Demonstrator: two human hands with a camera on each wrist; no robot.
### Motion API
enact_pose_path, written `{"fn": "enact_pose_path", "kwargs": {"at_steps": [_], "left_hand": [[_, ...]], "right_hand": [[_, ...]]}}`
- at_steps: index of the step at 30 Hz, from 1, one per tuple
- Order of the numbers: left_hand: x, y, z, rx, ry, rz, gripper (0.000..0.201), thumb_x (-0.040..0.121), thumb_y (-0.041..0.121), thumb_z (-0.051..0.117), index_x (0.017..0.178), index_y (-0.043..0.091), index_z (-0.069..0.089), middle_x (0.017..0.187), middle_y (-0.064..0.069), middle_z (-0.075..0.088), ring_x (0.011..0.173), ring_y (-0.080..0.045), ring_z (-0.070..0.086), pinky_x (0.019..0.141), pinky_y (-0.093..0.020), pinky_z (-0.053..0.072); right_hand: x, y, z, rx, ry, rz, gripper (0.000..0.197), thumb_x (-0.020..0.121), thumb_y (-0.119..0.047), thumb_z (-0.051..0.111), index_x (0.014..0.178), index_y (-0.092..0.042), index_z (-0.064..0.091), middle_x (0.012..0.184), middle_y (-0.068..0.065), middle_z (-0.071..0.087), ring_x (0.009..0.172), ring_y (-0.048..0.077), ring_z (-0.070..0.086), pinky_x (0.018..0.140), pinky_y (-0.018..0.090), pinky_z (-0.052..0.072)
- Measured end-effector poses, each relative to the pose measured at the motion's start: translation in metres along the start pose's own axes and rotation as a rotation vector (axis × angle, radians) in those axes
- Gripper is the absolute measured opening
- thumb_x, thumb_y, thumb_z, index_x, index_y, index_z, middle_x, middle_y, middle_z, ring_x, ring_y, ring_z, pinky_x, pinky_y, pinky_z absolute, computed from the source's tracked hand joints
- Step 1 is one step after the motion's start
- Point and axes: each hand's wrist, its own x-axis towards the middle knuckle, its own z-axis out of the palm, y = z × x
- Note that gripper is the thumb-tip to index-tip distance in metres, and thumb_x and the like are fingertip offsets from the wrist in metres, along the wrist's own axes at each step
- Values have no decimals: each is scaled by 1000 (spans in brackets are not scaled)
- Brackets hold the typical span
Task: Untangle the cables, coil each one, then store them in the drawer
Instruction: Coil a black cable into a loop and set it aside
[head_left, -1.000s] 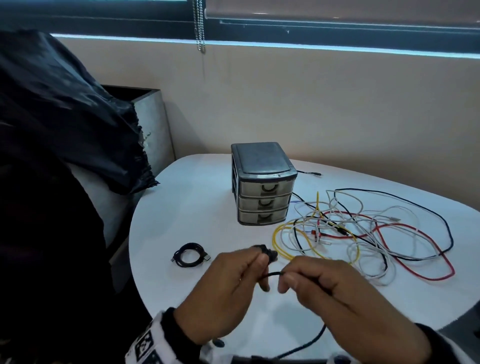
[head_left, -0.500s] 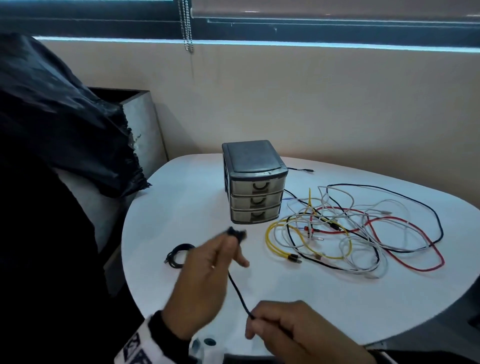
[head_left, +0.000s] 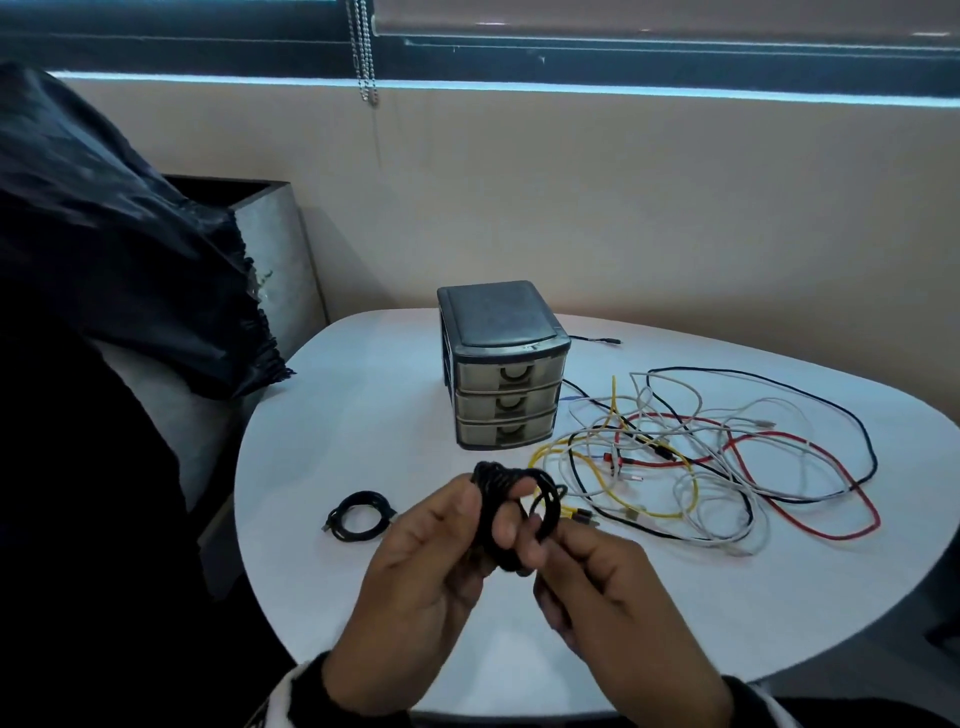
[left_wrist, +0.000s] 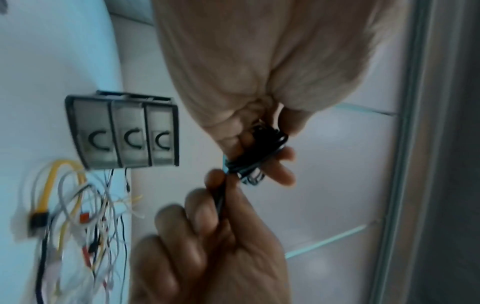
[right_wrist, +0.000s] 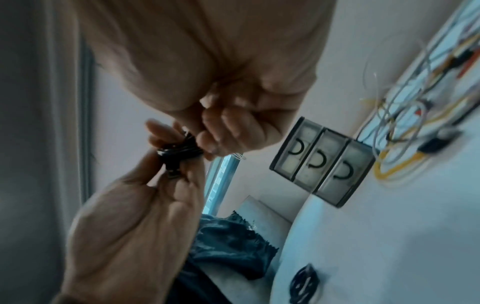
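A black cable (head_left: 493, 493) is wound into a small coil around the fingers of my left hand (head_left: 506, 525), which grips it above the table's near edge. My right hand (head_left: 543, 569) pinches the cable's loose end just below the coil; the same pinch shows in the left wrist view (left_wrist: 221, 193). In the right wrist view the coil (right_wrist: 182, 150) sits between both hands. A second black cable (head_left: 361, 516) lies coiled on the table to the left. The grey three-drawer unit (head_left: 501, 364) stands behind, all drawers closed. A tangle of yellow, red, white and black cables (head_left: 701, 457) lies to its right.
The round white table (head_left: 337, 415) ends close on the left, where a black plastic bag (head_left: 104, 260) hangs over a grey bin. A beige wall and a window sill run behind. Bare tabletop lies in front of the tangle.
The black cable, stretched between my parted hands half a second ago, is now wrapped in loops on my left hand. My right hand has come up close to the left.
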Motion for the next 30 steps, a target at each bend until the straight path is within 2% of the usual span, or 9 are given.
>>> {"fn": "enact_pose_path", "kwargs": {"at_steps": [3,8,12,15,17,20,24,27,30], "left_hand": [[6,-5,14,-21,214,19,31,85,34,61,87,8,77,66,-4,54,64,-18,59,75,-30,54],[12,-7,21,169,404,-7,40,83,46,62,56,18,66,45,2,32,40,-10,36,48,-22,43],[10,-10,17,302,289,-26,45,88,46,61,56,14,58,45,1,30,42,-13,28,46,-25,35],[8,-7,17,332,233,1,46,85,40,58,56,4,55,45,-3,35,40,-12,29,45,-19,37],[8,-4,17,329,219,-12,43,81,35,57,56,0,51,44,0,39,38,-8,32,45,-16,37],[7,-8,16,396,140,-36,44,89,40,62,54,14,58,47,5,48,41,-7,43,52,-25,43],[4,-12,11,434,94,-52,50,84,53,63,69,5,69,59,-6,61,56,-33,56,62,-39,50],[3,-8,12,407,49,-49,49,96,39,62,55,12,68,56,3,64,55,-20,64,58,-27,52],[2,-7,13,564,16,41,48,93,34,60,45,27,58,50,12,58,48,-9,57,55,-22,46]], "right_hand": [[7,-6,5,72,37,104,34,103,-18,45,75,-11,62,55,7,53,42,15,40,45,24,32],[7,-5,10,-67,-51,110,28,92,-26,43,81,-30,68,80,2,72,62,17,61,53,29,44],[5,-4,0,-77,-62,68,26,89,-44,44,103,-43,66,92,-4,73,79,19,69,69,32,53],[3,0,-8,-91,-35,65,51,89,-58,54,138,-52,38,101,-8,73,91,11,70,82,31,54],[0,6,-13,-291,59,-25,74,80,-68,51,145,-55,18,122,-29,61,113,-5,58,93,23,47],[-3,8,-15,-588,65,-209,66,87,-68,41,148,-55,18,138,-40,42,129,-17,38,102,14,38],[-3,9,-13,-455,-133,-169,52,94,-52,38,138,-69,16,123,-41,55,114,-14,54,95,15,45],[-3,-2,-20,-377,-188,-217,36,91,-48,49,124,-63,46,107,-26,68,87,2,65,71,32,55],[-3,-6,-21,-436,-130,-343,17,89,-40,59,100,-52,64,93,-21,63,77,8,59,55,15,42]]}}
